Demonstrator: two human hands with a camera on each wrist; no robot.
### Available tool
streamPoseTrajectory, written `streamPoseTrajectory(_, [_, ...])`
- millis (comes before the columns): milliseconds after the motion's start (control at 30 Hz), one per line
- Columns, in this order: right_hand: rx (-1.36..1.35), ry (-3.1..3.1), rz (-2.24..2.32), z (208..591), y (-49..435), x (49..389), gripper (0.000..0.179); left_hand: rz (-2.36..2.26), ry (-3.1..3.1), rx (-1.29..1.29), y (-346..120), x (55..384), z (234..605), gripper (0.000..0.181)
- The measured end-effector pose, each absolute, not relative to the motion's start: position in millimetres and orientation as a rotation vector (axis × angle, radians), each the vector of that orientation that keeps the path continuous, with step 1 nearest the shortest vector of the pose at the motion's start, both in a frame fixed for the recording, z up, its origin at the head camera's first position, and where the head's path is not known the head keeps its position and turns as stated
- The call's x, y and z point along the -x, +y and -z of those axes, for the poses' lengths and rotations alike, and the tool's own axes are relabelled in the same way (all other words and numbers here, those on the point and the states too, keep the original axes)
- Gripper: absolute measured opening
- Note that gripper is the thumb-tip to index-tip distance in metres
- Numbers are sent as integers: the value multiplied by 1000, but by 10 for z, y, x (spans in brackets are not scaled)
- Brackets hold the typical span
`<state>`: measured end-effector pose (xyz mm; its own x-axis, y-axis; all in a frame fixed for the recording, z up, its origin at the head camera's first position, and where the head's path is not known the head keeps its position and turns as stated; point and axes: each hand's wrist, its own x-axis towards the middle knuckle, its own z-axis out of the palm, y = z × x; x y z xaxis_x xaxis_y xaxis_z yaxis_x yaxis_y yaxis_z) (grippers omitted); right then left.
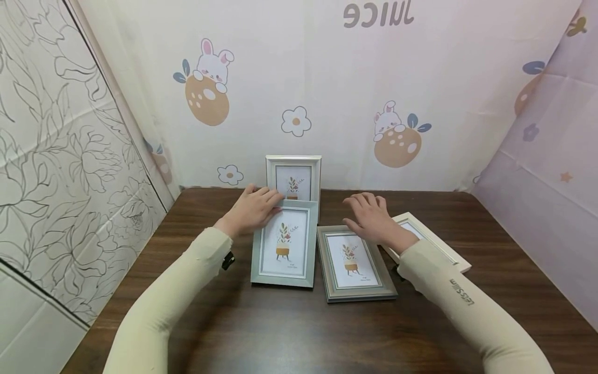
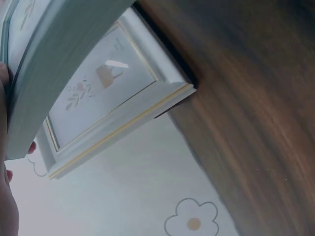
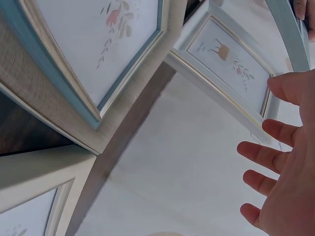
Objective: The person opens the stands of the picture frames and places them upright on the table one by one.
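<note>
The head view is bright, with soft sheen on the dark tabletop (image 1: 285,330). Both wrist views are dimmer; glare marks the white frame (image 2: 106,96), and lens distortion bows the taupe frame (image 3: 98,61).

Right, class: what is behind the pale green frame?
A white picture frame; in the head view its upper part shows, but the green frame covers most of its lower part.
</note>
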<state>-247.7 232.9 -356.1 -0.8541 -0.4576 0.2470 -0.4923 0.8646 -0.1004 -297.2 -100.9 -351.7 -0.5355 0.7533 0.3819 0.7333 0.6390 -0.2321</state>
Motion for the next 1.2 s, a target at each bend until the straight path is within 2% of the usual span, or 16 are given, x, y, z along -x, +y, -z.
streamPoseTrajectory(467, [-721,-2834,-278,3502,2381,2459,47,-114,-2303,1172,-1002,2958,3304,23])
streamPoseTrajectory(1200, [-702,-2812,-303,3392,2438,2441,46,-80,-2134,1143,-1000,2887,2946,25])
